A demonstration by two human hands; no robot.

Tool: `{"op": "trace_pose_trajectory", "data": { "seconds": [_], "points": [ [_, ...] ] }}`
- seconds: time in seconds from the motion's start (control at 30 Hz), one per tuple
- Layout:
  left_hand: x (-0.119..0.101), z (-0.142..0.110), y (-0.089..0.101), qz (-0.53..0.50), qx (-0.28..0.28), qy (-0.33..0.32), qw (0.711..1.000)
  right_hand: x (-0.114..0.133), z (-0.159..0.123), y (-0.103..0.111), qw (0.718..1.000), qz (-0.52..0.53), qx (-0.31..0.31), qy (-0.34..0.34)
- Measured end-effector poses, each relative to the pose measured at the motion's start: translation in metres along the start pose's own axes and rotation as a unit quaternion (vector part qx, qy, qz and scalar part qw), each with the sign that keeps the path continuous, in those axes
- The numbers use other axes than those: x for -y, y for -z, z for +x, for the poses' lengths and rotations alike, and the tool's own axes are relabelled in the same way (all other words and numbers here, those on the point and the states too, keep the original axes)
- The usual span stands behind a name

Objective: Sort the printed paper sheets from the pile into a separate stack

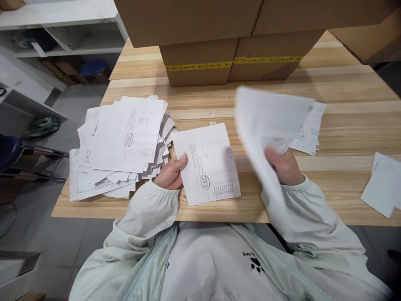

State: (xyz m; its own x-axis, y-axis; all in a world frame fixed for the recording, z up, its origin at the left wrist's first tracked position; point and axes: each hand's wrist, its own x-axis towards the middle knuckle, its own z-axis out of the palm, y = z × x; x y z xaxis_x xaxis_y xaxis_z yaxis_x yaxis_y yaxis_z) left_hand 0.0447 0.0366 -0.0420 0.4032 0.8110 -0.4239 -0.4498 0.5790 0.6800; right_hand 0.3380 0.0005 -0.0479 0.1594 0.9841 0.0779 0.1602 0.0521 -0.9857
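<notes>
Cartons [194, 54] bar the far side; tabletop [341, 167] right of blurred sheets [266, 117] seems passable.

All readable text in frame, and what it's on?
"LME", possibly inverted: shirt, beside a paw print.
Sheet in left hand: print, oval mark too small to read.
Paper pile: too small.
Papers in right hand: blurred.
Small stack beyond them: too small.
Yellow tape on boxes: marks illegible.

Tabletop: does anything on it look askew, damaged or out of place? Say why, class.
The big paper pile by the left hand looks askew: its sheets overlap at differing angles, corners jutting out. Tiny white scraps beyond that hand's sheet also look odd, lying apart on the wooden tabletop.
</notes>
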Motion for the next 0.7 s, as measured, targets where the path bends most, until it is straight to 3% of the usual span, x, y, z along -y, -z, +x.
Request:
{"op": "trace_pose_trajectory", "data": {
  "seconds": [0.13,0.27,0.37,0.53,0.7],
  "points": [
    [0.01,0.001,-0.005,0.009,-0.009,-0.022,1.0,0.012,-0.016,-0.034,0.995,-0.09,-0.029,-0.022],
    [0.017,0.0,-0.01,0.027,0.0,-0.037,0.999,0.011,-0.026,-0.049,0.986,-0.161,0.026,-0.025],
    [0.019,-0.002,-0.013,0.059,0.02,-0.059,0.996,0.008,-0.026,-0.051,0.988,-0.149,0.041,0.002],
    [0.008,-0.022,-0.029,0.166,0.041,-0.189,0.967,0.008,-0.014,-0.039,0.979,-0.037,-0.102,0.171],
    [-0.007,-0.039,-0.053,0.274,0.07,-0.307,0.909,0.016,-0.018,-0.031,0.978,0.015,-0.062,0.198]
  ]
}}
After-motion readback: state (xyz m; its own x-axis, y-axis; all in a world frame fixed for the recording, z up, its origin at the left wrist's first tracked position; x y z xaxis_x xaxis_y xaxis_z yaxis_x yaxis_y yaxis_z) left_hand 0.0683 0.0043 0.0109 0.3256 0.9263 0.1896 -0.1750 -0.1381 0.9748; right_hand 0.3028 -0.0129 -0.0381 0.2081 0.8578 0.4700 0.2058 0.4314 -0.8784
